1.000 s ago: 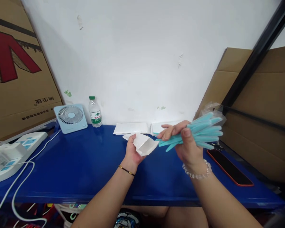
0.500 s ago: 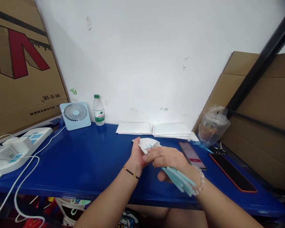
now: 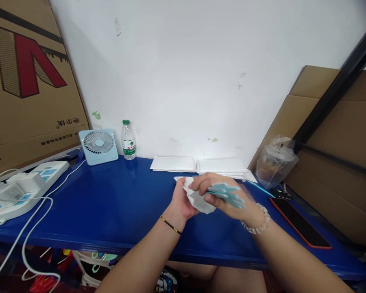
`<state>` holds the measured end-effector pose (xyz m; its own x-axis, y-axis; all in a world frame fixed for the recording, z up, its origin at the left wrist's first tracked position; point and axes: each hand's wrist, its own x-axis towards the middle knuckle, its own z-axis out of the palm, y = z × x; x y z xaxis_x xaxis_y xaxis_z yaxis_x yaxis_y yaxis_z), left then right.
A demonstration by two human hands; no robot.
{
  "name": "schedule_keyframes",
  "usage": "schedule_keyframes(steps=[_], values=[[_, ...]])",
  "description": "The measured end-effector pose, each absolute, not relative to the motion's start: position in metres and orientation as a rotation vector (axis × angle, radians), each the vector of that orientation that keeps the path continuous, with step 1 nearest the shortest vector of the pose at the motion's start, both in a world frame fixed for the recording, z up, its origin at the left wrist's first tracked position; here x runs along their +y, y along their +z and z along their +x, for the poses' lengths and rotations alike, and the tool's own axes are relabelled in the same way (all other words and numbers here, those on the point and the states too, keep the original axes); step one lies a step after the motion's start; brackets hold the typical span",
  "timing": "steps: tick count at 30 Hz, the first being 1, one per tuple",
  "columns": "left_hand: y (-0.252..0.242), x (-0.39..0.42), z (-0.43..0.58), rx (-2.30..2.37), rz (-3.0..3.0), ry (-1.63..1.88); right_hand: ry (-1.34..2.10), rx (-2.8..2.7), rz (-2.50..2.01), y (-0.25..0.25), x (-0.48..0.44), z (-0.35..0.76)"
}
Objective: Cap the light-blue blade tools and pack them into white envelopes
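Note:
My left hand point(image 3: 182, 203) is closed round a small white paper pouch point(image 3: 203, 204) above the middle of the blue table. Its near end sticks out below my right hand. My right hand point(image 3: 216, 181) grips a bunch of thin light-blue sticks point(image 3: 227, 195), whose ends fan out toward the wrist. The fingertips of that hand touch the pouch's upper part. What the sticks are exactly I cannot make out. Behind the hands, two stacks of flat white packets, a left one point(image 3: 173, 163) and a right one point(image 3: 218, 165), lie along the wall.
A light-blue fan point(image 3: 99, 146) and a water bottle point(image 3: 128, 140) stand at the back left, near a power strip point(image 3: 49, 173) with white cables. To the right are a bagged drink cup point(image 3: 276, 165), a red-edged phone point(image 3: 300, 221) and a loose light-blue stick point(image 3: 260, 188). Another phone is mostly hidden by my right hand.
My right hand has turned and risen, swinging the sticks' ends up from beside the bracelet. More of the white pouch shows below the fingers, and the second phone is now mostly covered.

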<state>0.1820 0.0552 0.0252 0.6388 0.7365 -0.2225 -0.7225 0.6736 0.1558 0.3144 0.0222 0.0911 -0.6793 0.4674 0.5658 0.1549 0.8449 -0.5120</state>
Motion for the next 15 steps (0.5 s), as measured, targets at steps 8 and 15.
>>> schedule_keyframes(steps=[8,15], values=[[0.035,0.05,0.18,0.307,0.072,0.787,0.521,-2.486,-0.501,0.09,0.039,0.319],[0.046,0.054,0.187,0.346,-0.004,0.914,0.68,-2.494,-0.636,0.117,0.053,0.325]])
